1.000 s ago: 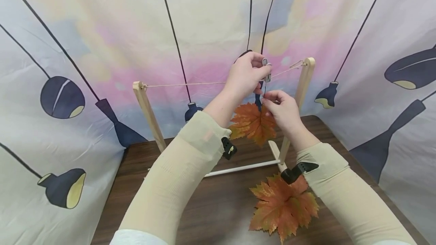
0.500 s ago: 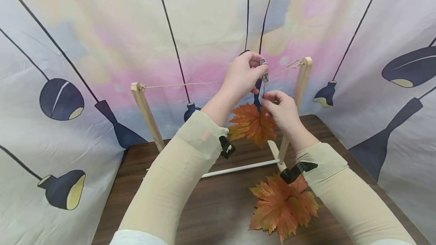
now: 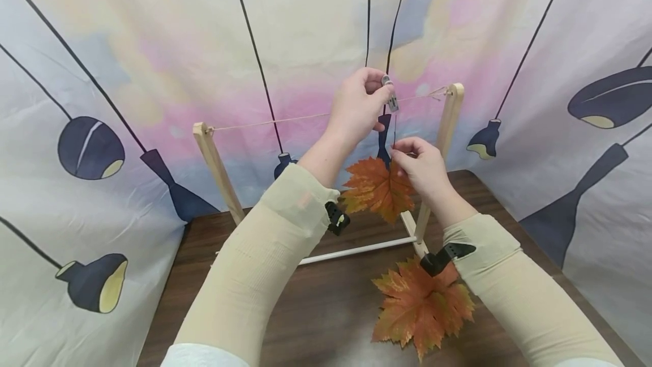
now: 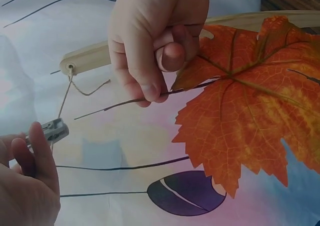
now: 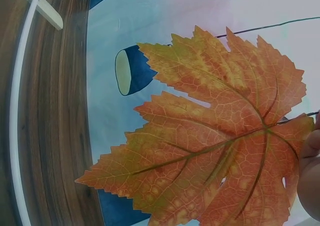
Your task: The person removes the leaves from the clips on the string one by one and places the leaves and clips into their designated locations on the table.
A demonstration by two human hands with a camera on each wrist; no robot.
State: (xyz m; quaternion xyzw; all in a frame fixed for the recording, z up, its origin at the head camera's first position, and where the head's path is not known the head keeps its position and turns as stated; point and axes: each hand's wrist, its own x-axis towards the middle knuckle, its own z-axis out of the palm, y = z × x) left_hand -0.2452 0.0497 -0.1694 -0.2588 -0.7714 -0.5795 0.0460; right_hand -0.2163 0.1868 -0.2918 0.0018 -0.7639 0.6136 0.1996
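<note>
My left hand (image 3: 356, 103) pinches a grey clothespin (image 3: 390, 94) beside the string (image 3: 270, 122). Whether the clothespin bites the string cannot be made out. Lower and to the right, my right hand (image 3: 423, 166) pinches the thin dark stem (image 4: 125, 103) of an orange artificial maple leaf (image 3: 379, 188). The leaf hangs below those fingertips, and its blade fills much of the right wrist view. In the left wrist view the stem's free tip points toward the clothespin (image 4: 56, 130), with a small gap between them.
The string runs between two wooden posts (image 3: 216, 169) joined low down by a white rod (image 3: 361, 251). Another orange leaf (image 3: 423, 310) lies on the dark wooden table (image 3: 316, 310), partly under my right wrist. A cloth backdrop (image 3: 168, 27) with printed lamps stands behind.
My left hand has moved up and slightly left with the clothespin, and the string has risen there too. The gap above the stem has widened. My right hand has hardly moved.
</note>
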